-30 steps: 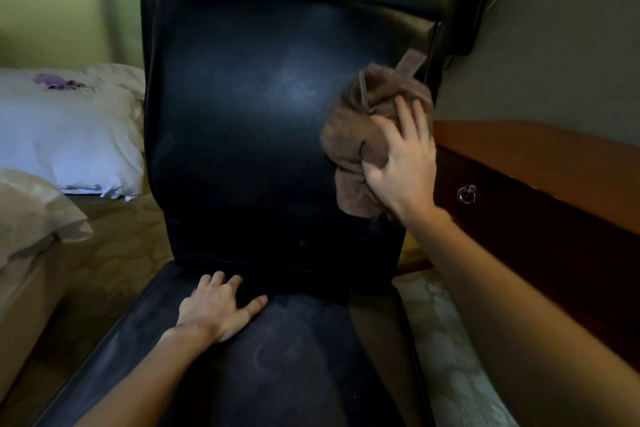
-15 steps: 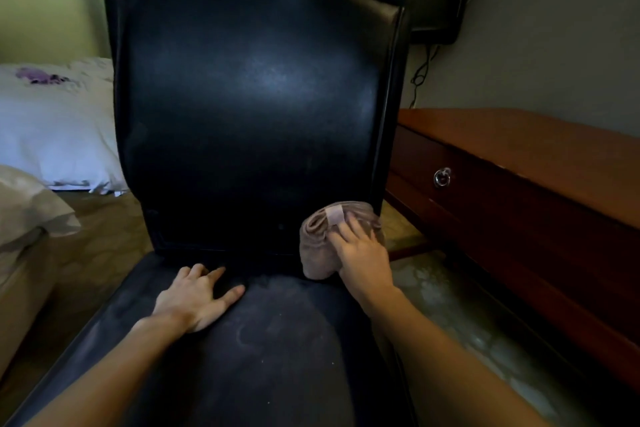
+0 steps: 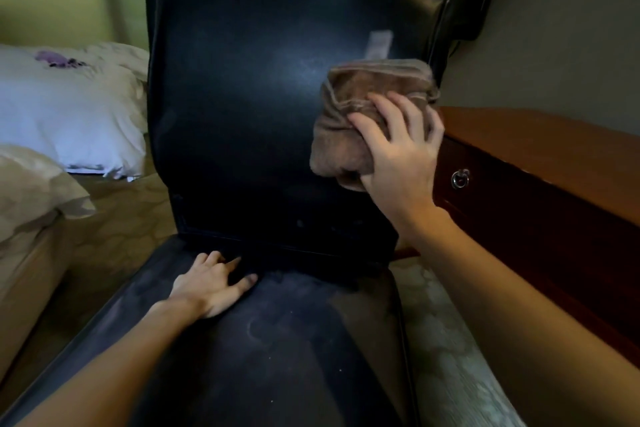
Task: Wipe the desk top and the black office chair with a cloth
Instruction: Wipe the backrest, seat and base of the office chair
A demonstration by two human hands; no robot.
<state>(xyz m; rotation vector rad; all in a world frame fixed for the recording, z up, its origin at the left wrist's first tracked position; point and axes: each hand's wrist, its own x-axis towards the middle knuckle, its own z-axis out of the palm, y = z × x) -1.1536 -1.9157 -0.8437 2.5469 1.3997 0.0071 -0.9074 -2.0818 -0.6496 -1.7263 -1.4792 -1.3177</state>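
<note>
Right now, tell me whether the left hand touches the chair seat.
Touching. The head view shows the left hand lying flat, palm down, on the chair seat.

The chair (image 3: 242,114) is black, its seat smeared with pale grey dust. The cloth (image 3: 346,135) is plain brown with a whitish label (image 3: 380,44). The desk (image 3: 536,149) is reddish-brown with a silver ring pull (image 3: 460,178). The pillow (image 3: 69,107) is white with 1 purple print (image 3: 55,58). The carpet (image 3: 121,218) is beige and patterned.
</note>
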